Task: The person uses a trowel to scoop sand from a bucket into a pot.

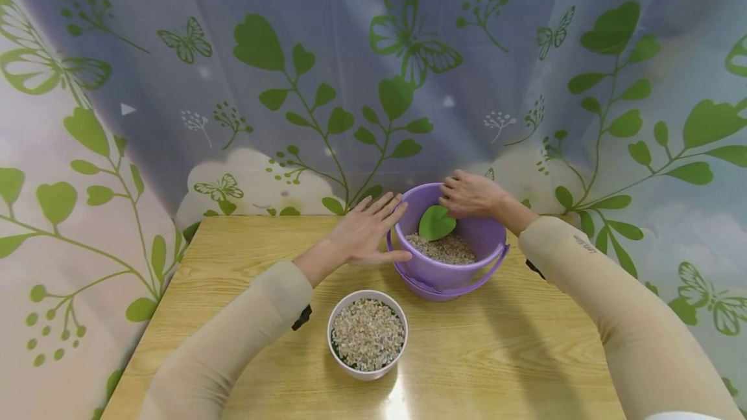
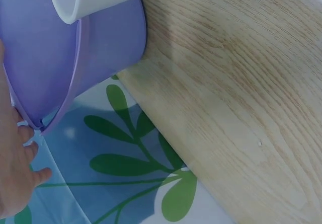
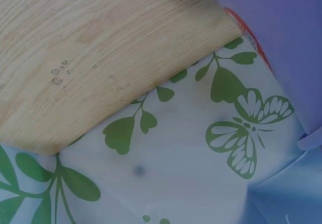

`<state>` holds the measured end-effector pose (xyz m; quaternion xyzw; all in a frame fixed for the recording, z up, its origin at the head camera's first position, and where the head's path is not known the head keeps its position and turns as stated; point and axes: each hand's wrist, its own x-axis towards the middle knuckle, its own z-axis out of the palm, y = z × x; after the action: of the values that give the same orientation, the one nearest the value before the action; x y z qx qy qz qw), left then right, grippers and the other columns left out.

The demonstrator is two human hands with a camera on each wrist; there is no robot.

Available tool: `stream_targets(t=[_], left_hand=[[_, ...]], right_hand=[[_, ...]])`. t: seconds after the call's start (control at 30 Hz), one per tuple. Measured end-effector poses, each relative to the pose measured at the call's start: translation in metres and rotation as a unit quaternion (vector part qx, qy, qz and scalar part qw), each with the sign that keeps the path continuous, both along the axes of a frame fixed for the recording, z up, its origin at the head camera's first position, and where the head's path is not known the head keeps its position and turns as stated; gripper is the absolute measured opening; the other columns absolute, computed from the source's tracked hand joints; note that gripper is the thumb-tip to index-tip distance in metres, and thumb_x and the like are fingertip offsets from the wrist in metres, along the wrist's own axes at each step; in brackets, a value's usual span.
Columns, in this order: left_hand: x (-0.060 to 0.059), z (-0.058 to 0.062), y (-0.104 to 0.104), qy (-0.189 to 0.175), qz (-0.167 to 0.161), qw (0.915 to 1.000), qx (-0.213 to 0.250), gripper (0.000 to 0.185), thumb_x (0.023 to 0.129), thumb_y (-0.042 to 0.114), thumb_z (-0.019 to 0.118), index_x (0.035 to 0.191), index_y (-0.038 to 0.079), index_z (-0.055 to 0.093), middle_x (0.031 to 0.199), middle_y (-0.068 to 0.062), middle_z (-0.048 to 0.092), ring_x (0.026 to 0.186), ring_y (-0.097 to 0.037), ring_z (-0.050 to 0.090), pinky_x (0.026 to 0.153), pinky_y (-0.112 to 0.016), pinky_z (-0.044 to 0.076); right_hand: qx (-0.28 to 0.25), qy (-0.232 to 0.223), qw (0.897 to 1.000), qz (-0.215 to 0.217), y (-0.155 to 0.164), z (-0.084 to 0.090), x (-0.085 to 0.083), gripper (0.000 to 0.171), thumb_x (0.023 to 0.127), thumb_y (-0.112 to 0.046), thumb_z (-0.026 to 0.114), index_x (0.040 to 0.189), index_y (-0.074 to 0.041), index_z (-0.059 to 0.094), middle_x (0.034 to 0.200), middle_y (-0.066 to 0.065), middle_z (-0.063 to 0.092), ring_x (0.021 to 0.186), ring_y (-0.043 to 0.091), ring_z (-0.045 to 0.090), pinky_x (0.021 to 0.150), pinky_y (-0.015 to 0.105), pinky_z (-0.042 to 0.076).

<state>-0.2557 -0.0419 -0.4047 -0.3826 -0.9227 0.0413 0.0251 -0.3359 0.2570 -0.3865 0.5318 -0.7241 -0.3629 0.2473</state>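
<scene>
**Heart-shaped leaf set in purple bucket, hands at the rim**

Sleeved forearms fill the near edge of the desk [image 1: 513, 355], and between them, close to the near edge, stands a white pot [image 1: 367, 333] filled to the brim with gravel. Behind it, toward the far edge, sits the purple bucket [image 1: 448, 264], partly filled with the same gravel. A green leaf [image 1: 436, 222] stands upright in it, so the planting looks largely done; topping up may remain.

Fingers of the left hand [image 1: 367, 233] lie straight, palm against the bucket's left wall, gripping nothing. Over the far rim, the right hand [image 1: 469, 194] curls downward just behind the leaf; whether it pinches the leaf I cannot tell.

Neither wrist view shows fingertips or the leaf's base.
</scene>
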Motion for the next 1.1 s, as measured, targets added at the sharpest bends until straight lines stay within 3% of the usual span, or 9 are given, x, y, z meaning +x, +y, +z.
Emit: stream_targets(t=[0.17,0.37,0.57,0.83,1.1], left_hand=[[-0.001,-0.001,0.002,0.000,0.001,1.0000,0.006,0.105,0.097,0.084,0.034,0.170,0.012,0.014,0.179,-0.009,0.010,0.168,-0.029,0.014,0.136,-0.054,0.019],[-0.002,0.000,0.003,0.003,0.005,1.0000,-0.001,0.105,0.097,0.084,0.036,0.170,0.012,0.014,0.179,-0.008,0.010,0.168,-0.028,0.012,0.137,-0.053,0.020],[-0.003,-0.001,0.003,0.008,0.002,1.0000,0.001,0.106,0.097,0.084,0.036,0.170,0.010,0.015,0.179,-0.010,0.012,0.167,-0.029,0.015,0.136,-0.053,0.021],[-0.003,-0.003,0.005,0.000,0.008,1.0000,0.000,0.106,0.097,0.085,0.033,0.171,0.012,0.013,0.179,-0.008,0.007,0.168,-0.028,0.010,0.137,-0.053,0.018],[-0.003,-0.004,0.006,0.017,0.003,0.9998,0.002,0.106,0.097,0.085,0.033,0.170,0.011,0.016,0.179,-0.010,0.011,0.167,-0.031,0.016,0.136,-0.055,0.021]], right_hand=[[0.005,-0.004,1.000,0.023,-0.005,-0.005,0.000,0.041,0.094,-0.059,0.067,0.093,-0.019,0.071,0.092,0.002,0.071,0.088,0.021,0.066,0.079,0.035,0.052],[0.006,-0.001,1.000,0.017,-0.008,-0.006,0.000,0.043,0.093,-0.062,0.067,0.094,-0.019,0.071,0.093,0.001,0.072,0.089,0.020,0.067,0.080,0.035,0.052],[0.010,-0.022,1.000,0.016,-0.011,-0.007,0.001,0.042,0.094,-0.060,0.067,0.094,-0.018,0.072,0.092,0.000,0.073,0.087,0.020,0.065,0.079,0.035,0.052],[0.012,-0.091,0.996,0.007,-0.017,-0.014,0.006,0.044,0.095,-0.060,0.067,0.099,-0.017,0.072,0.095,0.002,0.074,0.089,0.020,0.065,0.080,0.035,0.053],[0.001,-0.102,0.995,-0.008,-0.013,-0.015,0.007,0.043,0.094,-0.060,0.068,0.100,-0.017,0.073,0.096,0.002,0.074,0.090,0.021,0.066,0.082,0.036,0.055]])
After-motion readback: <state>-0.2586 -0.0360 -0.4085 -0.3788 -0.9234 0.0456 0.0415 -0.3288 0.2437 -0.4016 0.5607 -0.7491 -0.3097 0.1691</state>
